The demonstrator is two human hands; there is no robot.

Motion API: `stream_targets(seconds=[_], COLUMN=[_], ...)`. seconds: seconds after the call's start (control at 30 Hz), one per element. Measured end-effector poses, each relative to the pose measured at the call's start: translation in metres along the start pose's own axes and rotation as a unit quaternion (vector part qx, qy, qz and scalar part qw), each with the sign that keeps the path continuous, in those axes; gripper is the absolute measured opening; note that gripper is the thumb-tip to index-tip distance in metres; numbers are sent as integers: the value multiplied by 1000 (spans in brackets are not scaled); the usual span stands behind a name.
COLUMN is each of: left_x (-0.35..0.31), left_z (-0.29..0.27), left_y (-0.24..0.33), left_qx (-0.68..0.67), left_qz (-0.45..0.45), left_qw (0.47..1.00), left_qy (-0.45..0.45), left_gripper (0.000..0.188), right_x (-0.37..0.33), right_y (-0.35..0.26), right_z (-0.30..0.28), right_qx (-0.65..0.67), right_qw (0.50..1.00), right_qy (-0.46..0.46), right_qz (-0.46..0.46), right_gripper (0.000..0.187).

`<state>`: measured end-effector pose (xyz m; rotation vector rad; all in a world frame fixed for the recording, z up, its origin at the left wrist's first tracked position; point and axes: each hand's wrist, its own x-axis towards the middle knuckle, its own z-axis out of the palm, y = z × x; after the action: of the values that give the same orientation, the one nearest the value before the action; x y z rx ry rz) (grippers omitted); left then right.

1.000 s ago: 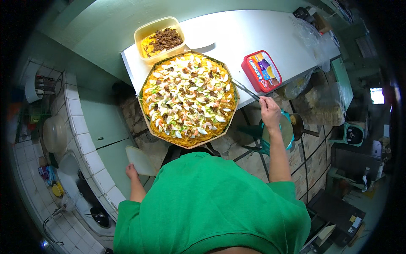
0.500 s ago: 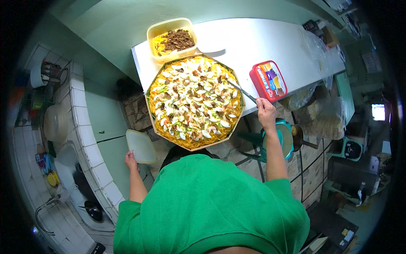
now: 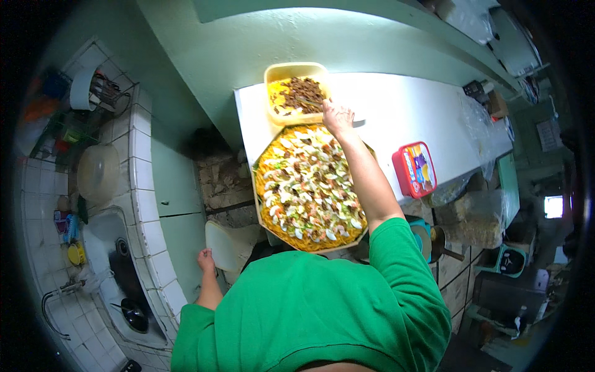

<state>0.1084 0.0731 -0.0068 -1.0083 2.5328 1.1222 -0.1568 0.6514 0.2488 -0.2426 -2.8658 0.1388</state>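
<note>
My right hand (image 3: 338, 118) reaches over the near right corner of a pale yellow plastic tub (image 3: 271, 84). Its fingers are closed on a slim metal spoon (image 3: 310, 101), whose far end is among the dark brown bits (image 3: 305, 88) in the tub; its bowl is hard to make out. Just nearer stands an eight-sided tray of noodles (image 3: 310, 186), topped with egg slices, greens and brown bits. My right forearm covers part of its right side. Low at the left, my left hand (image 3: 206, 260) grips the edge of a pale plastic lid (image 3: 222, 247).
A red plastic tub (image 3: 414, 168) with a printed lid stands on the white table (image 3: 378, 105), right of the tray. Clear plastic bags (image 3: 480, 133) lie at its far right end. On my left runs a tiled counter (image 3: 146, 192) with a sink (image 3: 99, 248).
My right hand has moved with the spoon from the tray's right edge, up and left to the yellow tub. The left hand still holds the lid. The whole view has shifted.
</note>
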Motion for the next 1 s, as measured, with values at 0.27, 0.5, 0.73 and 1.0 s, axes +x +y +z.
stream_targets(seconds=[0.27, 0.5, 0.73, 1.0], left_x=[17, 43, 49, 49], left_z=[-17, -14, -5, 1], left_y=[-13, -11, 30, 33], left_qx=[-51, -77, -23, -38], left_qz=[-60, -38, -7, 29], left_qw=[997, 996, 999, 997], left_qy=[5, -12, -41, -69], left_gripper=[24, 25, 25, 25], right_x=[27, -15, -64, -196], right_y=[-18, -10, 35, 114], right_z=[17, -46, -76, -149], right_qx=[-49, 57, 83, 89], right_qw=[997, 995, 989, 972], right_qy=[-5, 47, 73, 151], right_qz=[-51, 60, 102, 153], right_gripper=[11, 23, 22, 21])
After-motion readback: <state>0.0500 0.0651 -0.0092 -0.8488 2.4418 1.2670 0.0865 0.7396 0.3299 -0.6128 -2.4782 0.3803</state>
